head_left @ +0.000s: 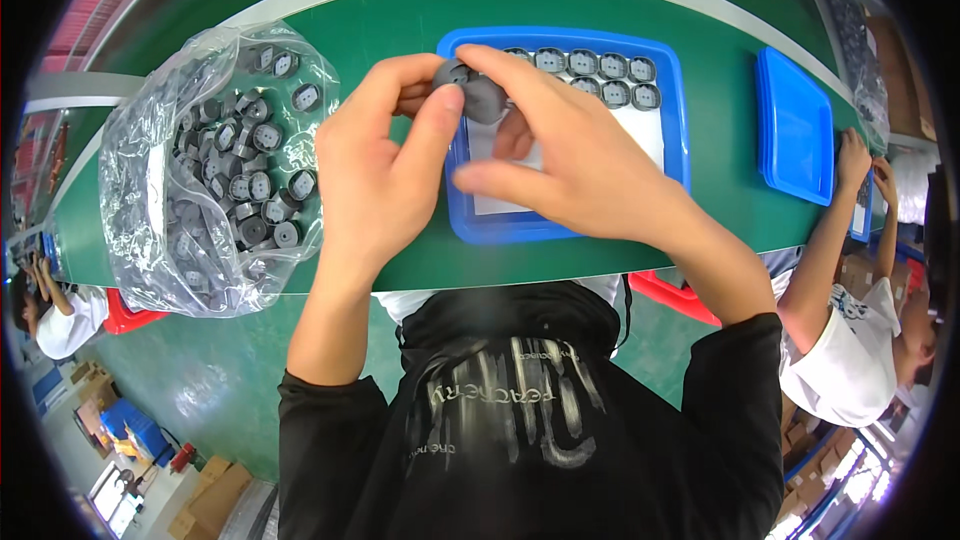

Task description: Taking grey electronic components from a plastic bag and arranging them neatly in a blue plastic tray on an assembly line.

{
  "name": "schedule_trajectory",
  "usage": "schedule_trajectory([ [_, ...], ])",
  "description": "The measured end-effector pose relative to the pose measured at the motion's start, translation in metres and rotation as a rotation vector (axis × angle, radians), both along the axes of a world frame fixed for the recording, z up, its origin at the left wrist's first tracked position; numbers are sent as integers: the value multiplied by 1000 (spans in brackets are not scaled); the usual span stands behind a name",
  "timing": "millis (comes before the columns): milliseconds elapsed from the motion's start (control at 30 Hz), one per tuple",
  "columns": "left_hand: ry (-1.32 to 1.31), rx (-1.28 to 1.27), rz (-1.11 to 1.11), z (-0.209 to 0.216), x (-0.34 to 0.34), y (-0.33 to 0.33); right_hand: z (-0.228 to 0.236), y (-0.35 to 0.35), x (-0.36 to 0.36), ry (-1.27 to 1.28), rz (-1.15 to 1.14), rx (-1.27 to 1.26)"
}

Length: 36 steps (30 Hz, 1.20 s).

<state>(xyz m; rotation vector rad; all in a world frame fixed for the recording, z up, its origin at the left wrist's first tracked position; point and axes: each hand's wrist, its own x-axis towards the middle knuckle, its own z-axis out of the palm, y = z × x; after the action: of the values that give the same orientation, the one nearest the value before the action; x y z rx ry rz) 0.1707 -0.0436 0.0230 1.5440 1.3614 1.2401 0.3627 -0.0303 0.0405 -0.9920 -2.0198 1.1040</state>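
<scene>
Grey and round, the small plastic part (478,92) sits pinched between both hands above the near-left corner of the blue tray (566,228): the left hand (375,165) closes thumb and fingers on its left side, and the right hand (570,155) clamps it from above. A steady, level grip probably serves best while it is handled over the tray. Finished parts (598,75) line the tray's far edge; a clear bag of parts (215,165) lies left, a second blue tray (795,125) right, beside a co-worker's arm (825,230).

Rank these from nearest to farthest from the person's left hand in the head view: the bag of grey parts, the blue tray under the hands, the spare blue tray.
From the left hand:
1. Blue tray under the hands, just right of it.
2. Bag of grey parts, to its left.
3. Spare blue tray, far right.
</scene>
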Motion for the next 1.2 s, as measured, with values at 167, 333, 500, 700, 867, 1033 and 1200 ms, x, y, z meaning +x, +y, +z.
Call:
schedule_trajectory([
  [167,-115,-49,-24,-2,-7,-8,-8,15,-1,-3,47,-137],
  [333,44,-83,-17,-11,-35,-11,-3,6,23,115,-34,-475],
  [500,603,224,-80,-27,-58,-12,-24,-9,45,-228,-8,214],
  [700,618,179,-38,-12,-71,-28,-21,-17,61,-455,125,334],
  [867,789,177,-114,-18,-75,-40,-22,-13,66,-446,201,305],
  [1033,736,281,-234,-18,-69,-39,-31,-9,57,-412,111,410],
  [1200,650,236,-30,-24,-69,-47,-25,-8,60,-434,196,352],
])
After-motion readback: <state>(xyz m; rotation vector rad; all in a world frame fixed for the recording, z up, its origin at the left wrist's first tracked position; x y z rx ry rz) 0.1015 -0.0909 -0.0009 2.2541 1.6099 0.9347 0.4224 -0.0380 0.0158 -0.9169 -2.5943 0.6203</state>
